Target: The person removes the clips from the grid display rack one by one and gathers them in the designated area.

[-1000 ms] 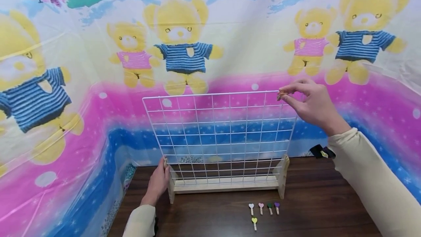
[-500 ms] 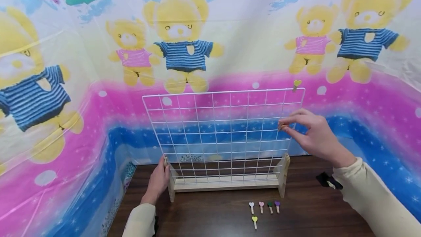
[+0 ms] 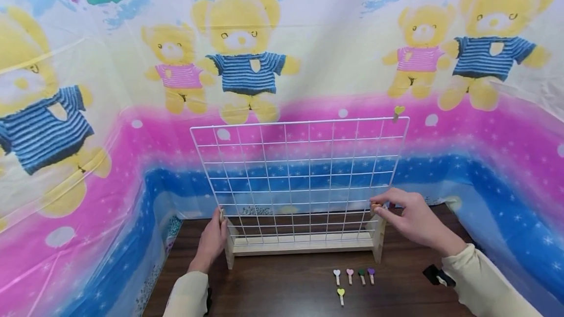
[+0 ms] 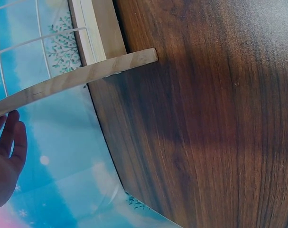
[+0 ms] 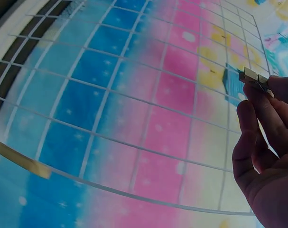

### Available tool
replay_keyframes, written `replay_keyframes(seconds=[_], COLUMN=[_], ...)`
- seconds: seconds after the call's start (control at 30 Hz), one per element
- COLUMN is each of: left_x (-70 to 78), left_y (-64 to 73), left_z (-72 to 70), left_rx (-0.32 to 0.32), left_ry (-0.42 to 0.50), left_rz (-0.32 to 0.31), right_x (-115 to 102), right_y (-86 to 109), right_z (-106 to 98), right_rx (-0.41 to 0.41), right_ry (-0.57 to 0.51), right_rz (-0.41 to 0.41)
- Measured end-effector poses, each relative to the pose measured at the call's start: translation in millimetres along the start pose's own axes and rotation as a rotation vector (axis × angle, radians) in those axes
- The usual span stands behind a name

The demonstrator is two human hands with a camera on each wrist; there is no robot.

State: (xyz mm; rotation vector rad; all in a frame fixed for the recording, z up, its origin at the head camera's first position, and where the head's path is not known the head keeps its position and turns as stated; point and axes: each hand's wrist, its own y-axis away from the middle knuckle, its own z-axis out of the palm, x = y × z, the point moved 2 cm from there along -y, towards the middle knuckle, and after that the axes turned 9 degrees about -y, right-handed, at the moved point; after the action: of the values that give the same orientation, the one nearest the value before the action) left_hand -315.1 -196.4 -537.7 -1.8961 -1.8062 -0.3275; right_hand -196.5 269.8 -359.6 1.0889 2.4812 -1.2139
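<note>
A white wire grid [image 3: 285,124] stands upright in a light wooden stand [image 3: 304,248]. My left hand [image 3: 213,240] holds the stand's left upright [image 4: 87,73] near its top. By the right upright, my right hand [image 3: 411,216] pinches a small wooden clothespin [image 5: 253,77] between thumb and forefinger, in front of the grid; an orange bit of it shows in the head view. A clothespin with a yellow heart [image 3: 399,110] sits on the grid's top wire near the right corner.
On the dark wooden table [image 3: 273,290], in front of the stand, lie heart clothespins: white [image 3: 337,276], pink [image 3: 350,275], green [image 3: 362,275] and purple [image 3: 371,275] in a row, and yellow [image 3: 341,296] below. A bear-print cloth [image 3: 326,62] hangs behind.
My right hand has come down from the grid's top right corner to the right upright, still pinching its clothespin. The yellow-heart clothespin on top is now visible. My left hand stays put.
</note>
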Motion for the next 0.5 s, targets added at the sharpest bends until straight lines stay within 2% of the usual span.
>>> replay_keyframes(seconds=[0.37,0.5], left_x=[1.3,0.7], left_y=[0.8,0.8], left_z=[-1.5,-1.4], left_rx=[0.0,0.005], left_ry=[-0.01,-0.011], left_rz=[0.009,0.015], right_x=[20,31], right_y=[37.5,52.3], right_z=[36,50], right_rx=[-0.072,-0.108], right_ry=[-0.128,-0.168], right_rz=[0.139,0.217])
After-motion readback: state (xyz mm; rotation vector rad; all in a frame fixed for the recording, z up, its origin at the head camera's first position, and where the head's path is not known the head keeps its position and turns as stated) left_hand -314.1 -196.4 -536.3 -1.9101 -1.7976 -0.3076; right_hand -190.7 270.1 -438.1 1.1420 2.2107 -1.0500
